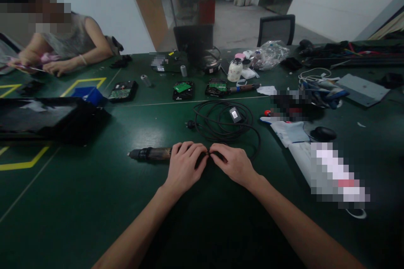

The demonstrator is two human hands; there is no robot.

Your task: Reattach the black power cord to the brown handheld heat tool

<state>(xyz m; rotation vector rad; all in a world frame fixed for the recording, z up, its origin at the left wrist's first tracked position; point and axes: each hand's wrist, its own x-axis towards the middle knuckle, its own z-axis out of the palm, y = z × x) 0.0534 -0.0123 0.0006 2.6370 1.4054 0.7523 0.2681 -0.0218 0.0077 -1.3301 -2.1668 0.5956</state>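
Note:
An electric screwdriver (150, 154) lies on the green table (94, 201), its tip pointing left. My left hand (185, 164) is closed around its rear end. My right hand (231, 163) meets it at the middle, fingers pinched on the black cable (225, 122) where it joins the tool. The cable's loose coil and a small power adapter (235, 114) lie just behind my hands.
Three opened hard drives (123, 90) (183, 89) (217, 87) lie further back, with a blue bin (90, 94), a white bottle (235, 69), a soldering iron (244, 88) and a plastic bag (271, 54). A black tray (47, 117) lies left. Another person (63, 46) works far left. Tools clutter the right side.

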